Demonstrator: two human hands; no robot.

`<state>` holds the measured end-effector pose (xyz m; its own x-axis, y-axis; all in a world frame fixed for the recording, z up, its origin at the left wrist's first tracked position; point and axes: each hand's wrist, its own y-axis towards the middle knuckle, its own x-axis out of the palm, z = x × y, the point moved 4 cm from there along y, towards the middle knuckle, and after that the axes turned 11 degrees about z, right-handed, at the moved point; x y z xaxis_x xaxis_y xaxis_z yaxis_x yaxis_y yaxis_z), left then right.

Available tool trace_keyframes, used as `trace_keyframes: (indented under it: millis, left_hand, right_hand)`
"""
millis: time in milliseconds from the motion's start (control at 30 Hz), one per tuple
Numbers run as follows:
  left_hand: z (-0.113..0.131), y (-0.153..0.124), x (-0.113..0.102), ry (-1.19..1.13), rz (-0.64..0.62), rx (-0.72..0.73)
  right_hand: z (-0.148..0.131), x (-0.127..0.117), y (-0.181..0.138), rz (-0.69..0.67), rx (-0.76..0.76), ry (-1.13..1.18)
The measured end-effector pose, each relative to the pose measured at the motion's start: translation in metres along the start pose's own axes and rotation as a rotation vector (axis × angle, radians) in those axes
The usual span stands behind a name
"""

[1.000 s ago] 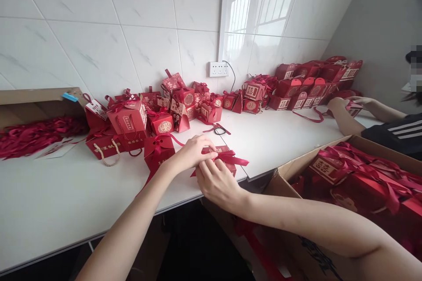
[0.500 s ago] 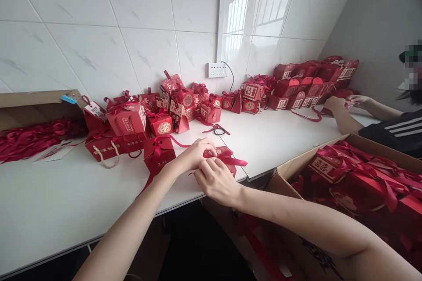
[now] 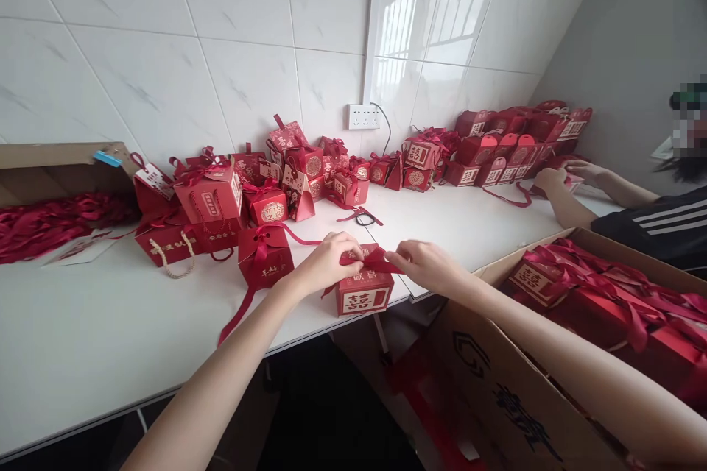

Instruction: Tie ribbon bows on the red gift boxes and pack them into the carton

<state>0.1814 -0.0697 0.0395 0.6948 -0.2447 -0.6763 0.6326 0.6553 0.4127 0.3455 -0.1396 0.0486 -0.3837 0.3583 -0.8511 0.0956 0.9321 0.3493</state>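
Note:
A red gift box (image 3: 363,299) with a cream double-happiness label stands upright near the table's front edge. A dark red ribbon (image 3: 376,260) crosses its top. My left hand (image 3: 333,263) is closed on the ribbon at the top left of the box, fingertips pinched together. To the right of the box, my right hand (image 3: 426,265) pinches the ribbon between thumb and fingers. The exact shape of the knot is partly hidden by my fingers. Just left of my left hand sits another red box (image 3: 273,263) with a ribbon bow and long trailing ends.
Several red gift boxes (image 3: 272,207) line the wall. A cardboard box (image 3: 63,156) of ribbons stands left; a cardboard carton (image 3: 491,375) of red boxes is at right. A black loop (image 3: 365,219) lies mid-table. At far right a co-worker's hands (image 3: 563,175) handle a red box.
My right hand has moved right, away from my left hand, drawing the ribbon sideways. The box's front label now shows. My left hand stays at the ribbon.

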Motion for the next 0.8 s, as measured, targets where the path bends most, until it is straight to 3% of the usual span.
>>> trace_keyframes:
  millis: [67,167,567,800]
  left_hand:
    - [0.001,-0.001,-0.001,-0.001,-0.002,-0.012]
    - [0.001,-0.001,-0.002,-0.015,0.000,-0.020]
    - [-0.009,0.001,0.002,-0.139,-0.024,-0.066]
    - [-0.013,0.000,0.003,-0.166,-0.019,-0.071]
  right_hand:
    - [0.010,0.007,-0.003,-0.179,0.123,0.160]
    - [0.009,0.013,-0.010,-0.285,0.192,0.367]
    - [0.008,0.010,-0.021,-0.318,0.154,0.428]
    - [0.019,0.015,-0.016,-0.491,0.111,0.488]
